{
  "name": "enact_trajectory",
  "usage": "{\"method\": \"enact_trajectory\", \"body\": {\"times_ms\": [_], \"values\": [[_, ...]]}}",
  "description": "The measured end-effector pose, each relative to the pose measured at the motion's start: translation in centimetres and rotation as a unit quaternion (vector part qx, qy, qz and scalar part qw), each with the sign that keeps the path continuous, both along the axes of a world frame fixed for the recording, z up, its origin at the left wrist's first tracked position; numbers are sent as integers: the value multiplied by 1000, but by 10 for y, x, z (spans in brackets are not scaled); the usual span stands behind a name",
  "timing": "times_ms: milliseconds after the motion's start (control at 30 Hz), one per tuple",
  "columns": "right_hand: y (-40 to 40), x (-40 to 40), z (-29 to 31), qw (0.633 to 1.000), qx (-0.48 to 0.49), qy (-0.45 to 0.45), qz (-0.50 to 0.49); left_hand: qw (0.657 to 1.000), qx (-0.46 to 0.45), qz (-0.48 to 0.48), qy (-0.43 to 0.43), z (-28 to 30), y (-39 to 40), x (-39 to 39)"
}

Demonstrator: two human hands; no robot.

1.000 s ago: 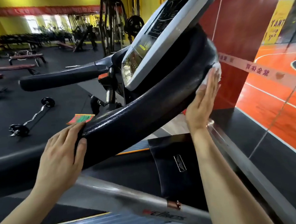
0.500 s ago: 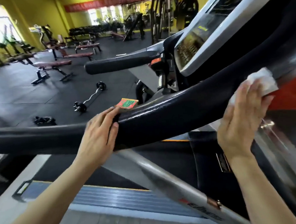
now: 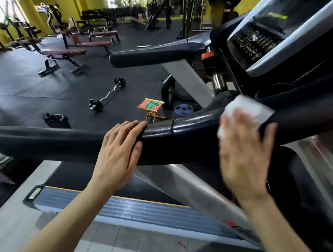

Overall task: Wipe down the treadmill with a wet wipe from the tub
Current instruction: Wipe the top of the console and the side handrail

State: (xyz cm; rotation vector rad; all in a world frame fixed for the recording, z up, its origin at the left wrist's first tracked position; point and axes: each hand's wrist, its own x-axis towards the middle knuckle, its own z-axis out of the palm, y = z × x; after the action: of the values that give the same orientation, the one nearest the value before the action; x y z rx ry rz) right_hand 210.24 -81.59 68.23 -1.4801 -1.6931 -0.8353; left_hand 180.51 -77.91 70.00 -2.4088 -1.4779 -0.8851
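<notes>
1. Nearest to me, at the bottom of the view, I see the pale tiled floor (image 3: 117, 242) and the ribbed grey side rail (image 3: 127, 205) of the treadmill, edged with a thin yellow line.
2. My two bare forearms reach up from there. My left hand (image 3: 119, 155) lies flat on the black padded handrail (image 3: 46, 139), fingers straight and together over its top, thumb against its near face; it grips nothing.
3. My right hand (image 3: 244, 156) is blurred. Its fingers are spread and extended, pressing a white wet wipe (image 3: 247, 108) against the same handrail where the rail curves up toward the console. The wipe shows above and left of my fingertips, flat against the black padding. It is pressed under the fingers rather than pinched.
4. A seam (image 3: 173, 129) crosses the handrail between my two hands, which are well apart.
5. Below the rail a silver upright (image 3: 194, 190) slants down to the deck.
6. Up on the right sits the treadmill console (image 3: 269, 37), tilted, with a dark panel and silver frame.
7. A second black handrail (image 3: 154, 54) juts left from the console.
8. Just beyond the near rail, on the dark gym floor, stands a small folding stool (image 3: 151, 107) with a red and green seat, a blue weight plate (image 3: 184, 109) beside it.
9. Farther out lie a curl barbell (image 3: 107, 96) and a black bag (image 3: 56, 120).
10. Farthest back, weight benches (image 3: 65, 54) stand before yellow walls (image 3: 74, 7).
</notes>
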Motion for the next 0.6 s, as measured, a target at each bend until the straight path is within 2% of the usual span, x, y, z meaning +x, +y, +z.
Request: {"method": "enact_trajectory", "body": {"times_ms": [67, 100, 200, 367, 467, 600], "values": [[4, -2, 35, 998, -6, 64, -22, 1000, 6, -10, -13, -3, 3, -15], [7, -12, 46, 997, -23, 67, -10, 1000, 9, -8, -14, -5, 4, -25], [16, -76, 51, 995, -83, 16, 51, 1000, 9, 7, -7, -11, 11, -62], [32, -180, 34, 986, -158, -2, 45, 1000, 7, 20, 0, -18, 21, -134], [42, -219, 37, 980, -192, 0, 58, 1000, 17, -6, 19, -21, 27, -166], [42, -262, 50, 953, -290, -10, 94, 998, 18, -55, 24, -22, 34, -181]]}}
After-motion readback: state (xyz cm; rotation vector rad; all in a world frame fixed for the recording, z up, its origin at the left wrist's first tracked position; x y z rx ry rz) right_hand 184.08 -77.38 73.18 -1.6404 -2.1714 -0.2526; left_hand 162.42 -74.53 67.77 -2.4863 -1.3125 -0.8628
